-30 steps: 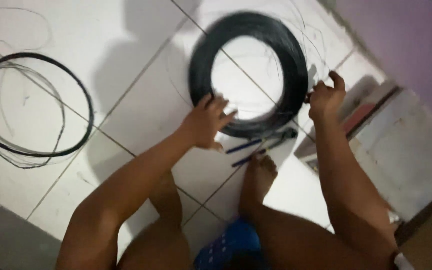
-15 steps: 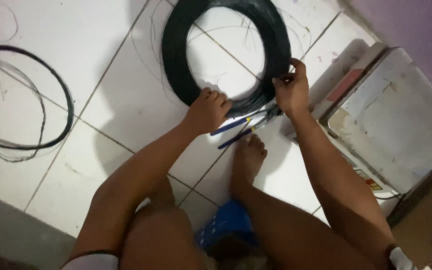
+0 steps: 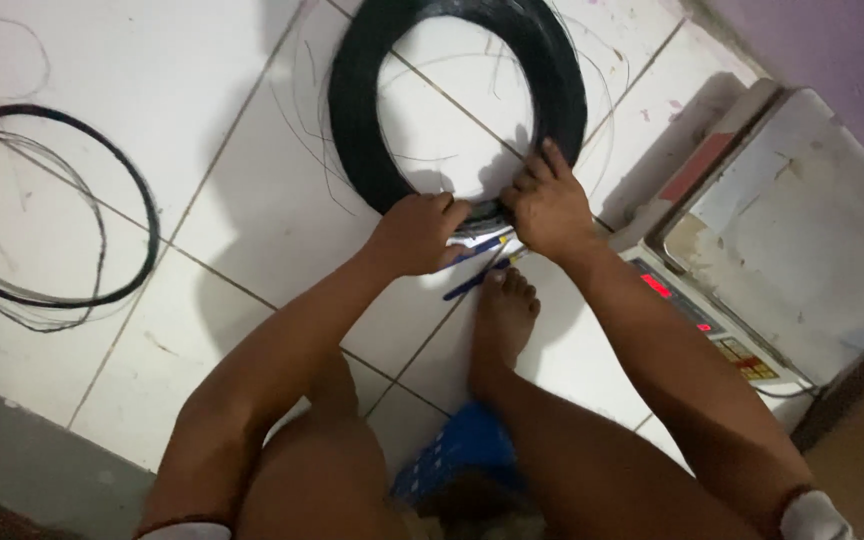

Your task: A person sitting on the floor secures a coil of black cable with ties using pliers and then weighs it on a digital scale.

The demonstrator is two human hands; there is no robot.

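Black wire coil (image 3: 372, 150), both hands' grip closed

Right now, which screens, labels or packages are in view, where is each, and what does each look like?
Scale display: front panel of the scale on the right; small strip, glowing red.
Keypad: same panel, nearer the lower right corner; small block of pale buttons with red marks.
Red panel: scale's left side; slanted rectangle, dull red.
No packages seen.

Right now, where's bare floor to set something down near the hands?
Free: white tile between the thin wire loop and the thick black coil, and tile inside the coil's ring. Crowded: both hands, left and right, meet at the coil's near edge over blue-handled pliers, foot and scale alongside.
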